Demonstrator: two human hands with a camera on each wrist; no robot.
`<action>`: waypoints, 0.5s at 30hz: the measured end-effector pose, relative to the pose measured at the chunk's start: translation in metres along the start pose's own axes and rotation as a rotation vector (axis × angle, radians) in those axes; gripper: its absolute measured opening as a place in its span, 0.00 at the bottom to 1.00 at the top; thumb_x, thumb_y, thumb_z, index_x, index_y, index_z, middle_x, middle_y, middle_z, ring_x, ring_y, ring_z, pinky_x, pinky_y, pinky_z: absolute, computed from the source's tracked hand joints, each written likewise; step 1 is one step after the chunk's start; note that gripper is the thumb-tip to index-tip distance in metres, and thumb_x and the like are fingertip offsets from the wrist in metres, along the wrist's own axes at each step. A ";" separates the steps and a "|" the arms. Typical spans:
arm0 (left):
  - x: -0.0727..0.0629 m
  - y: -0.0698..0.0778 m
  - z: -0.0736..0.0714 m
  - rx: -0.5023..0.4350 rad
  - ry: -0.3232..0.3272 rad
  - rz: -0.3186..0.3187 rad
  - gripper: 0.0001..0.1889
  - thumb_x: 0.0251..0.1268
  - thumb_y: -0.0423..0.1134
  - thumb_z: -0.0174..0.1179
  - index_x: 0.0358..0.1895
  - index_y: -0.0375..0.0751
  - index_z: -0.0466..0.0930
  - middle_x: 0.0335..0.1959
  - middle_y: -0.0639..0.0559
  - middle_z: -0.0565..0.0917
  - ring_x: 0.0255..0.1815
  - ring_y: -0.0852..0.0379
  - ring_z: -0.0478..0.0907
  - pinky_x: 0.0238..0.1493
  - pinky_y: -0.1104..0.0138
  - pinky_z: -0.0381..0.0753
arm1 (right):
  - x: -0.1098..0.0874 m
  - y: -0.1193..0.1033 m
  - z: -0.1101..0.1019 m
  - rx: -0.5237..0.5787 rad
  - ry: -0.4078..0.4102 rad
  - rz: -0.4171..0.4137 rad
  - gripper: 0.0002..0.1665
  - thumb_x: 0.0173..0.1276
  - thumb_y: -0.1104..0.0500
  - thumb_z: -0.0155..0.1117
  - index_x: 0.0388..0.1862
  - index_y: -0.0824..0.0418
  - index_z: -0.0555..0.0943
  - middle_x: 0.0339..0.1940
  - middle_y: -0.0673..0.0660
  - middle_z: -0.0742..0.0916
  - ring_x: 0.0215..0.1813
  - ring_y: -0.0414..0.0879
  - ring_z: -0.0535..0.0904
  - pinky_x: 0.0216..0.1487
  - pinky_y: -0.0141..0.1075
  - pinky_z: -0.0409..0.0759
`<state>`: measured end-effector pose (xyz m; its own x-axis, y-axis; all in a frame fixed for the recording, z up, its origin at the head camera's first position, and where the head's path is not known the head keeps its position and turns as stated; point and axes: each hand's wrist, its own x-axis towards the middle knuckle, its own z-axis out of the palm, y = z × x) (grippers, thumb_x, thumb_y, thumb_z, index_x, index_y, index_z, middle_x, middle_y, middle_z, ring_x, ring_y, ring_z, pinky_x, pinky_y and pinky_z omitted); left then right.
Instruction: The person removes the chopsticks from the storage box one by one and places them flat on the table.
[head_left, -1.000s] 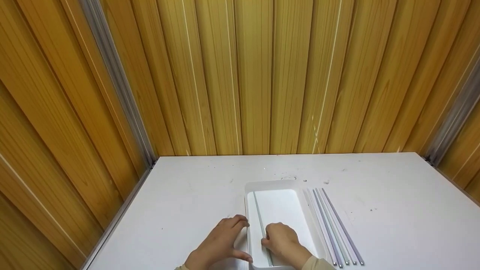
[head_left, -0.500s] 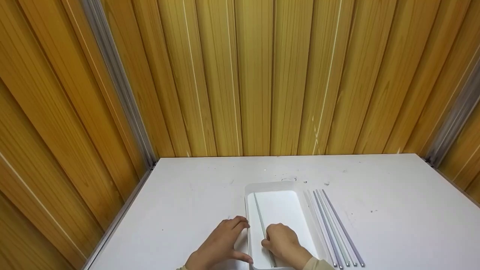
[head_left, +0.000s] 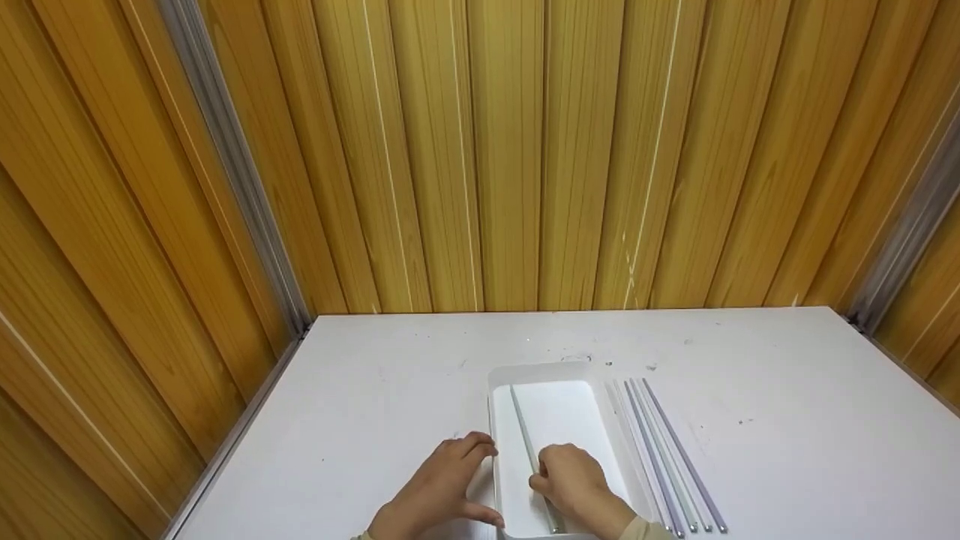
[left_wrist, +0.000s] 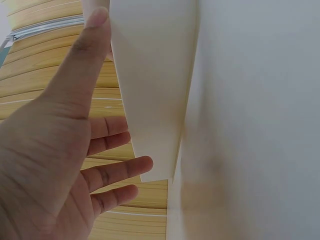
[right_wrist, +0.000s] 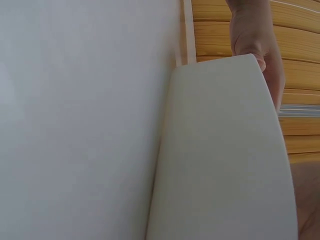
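Note:
A pale green chopstick (head_left: 523, 427) lies slantwise in a long white tray (head_left: 540, 370). My right hand (head_left: 574, 480) is inside the tray, its curled fingers and thumb pinching the chopstick near its closer end. Part of the chopstick is hidden under that hand. Against the tray's left side rests my left hand (head_left: 442, 480), with fingers spread along the outer wall and the thumb by the near corner. The left wrist view shows those fingers (left_wrist: 117, 172) fairly straight beside the wall. In the right wrist view the tray wall (right_wrist: 225, 150) hides most of the right hand.
Several more chopsticks (head_left: 664, 450), in purple, green and white tones with silvery ends, lie side by side on the table just right of the tray. The white table (head_left: 390, 360) ends at a wood-patterned wall (head_left: 510, 150).
My right hand has shifted slightly to the right, bringing the near end of the chopstick with it, so it slants more. My left hand stays in place by the tray.

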<state>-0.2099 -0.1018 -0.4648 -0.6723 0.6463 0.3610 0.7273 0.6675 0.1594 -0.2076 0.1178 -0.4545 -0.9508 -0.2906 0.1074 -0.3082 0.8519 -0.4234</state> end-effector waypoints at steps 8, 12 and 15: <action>0.000 -0.001 0.002 0.004 0.012 0.013 0.43 0.39 0.72 0.59 0.54 0.41 0.74 0.58 0.52 0.75 0.57 0.56 0.76 0.62 0.59 0.78 | -0.005 0.008 -0.010 -0.010 0.005 0.008 0.10 0.57 0.58 0.65 0.20 0.60 0.78 0.18 0.51 0.81 0.22 0.41 0.75 0.22 0.32 0.79; -0.001 -0.001 0.002 -0.002 0.010 0.003 0.44 0.39 0.73 0.58 0.55 0.42 0.74 0.59 0.52 0.75 0.57 0.55 0.76 0.62 0.60 0.78 | -0.008 0.013 -0.014 0.003 0.009 0.010 0.09 0.57 0.59 0.63 0.20 0.60 0.77 0.17 0.49 0.79 0.21 0.39 0.72 0.19 0.29 0.74; -0.002 0.000 0.001 -0.005 0.011 0.004 0.44 0.39 0.72 0.59 0.55 0.42 0.74 0.59 0.52 0.75 0.58 0.55 0.75 0.62 0.59 0.77 | -0.011 0.018 -0.019 0.007 0.011 0.013 0.09 0.57 0.59 0.62 0.19 0.60 0.77 0.16 0.48 0.76 0.20 0.39 0.69 0.18 0.27 0.68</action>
<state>-0.2090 -0.1026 -0.4664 -0.6679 0.6450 0.3714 0.7306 0.6632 0.1622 -0.2032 0.1448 -0.4465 -0.9549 -0.2750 0.1119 -0.2960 0.8523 -0.4312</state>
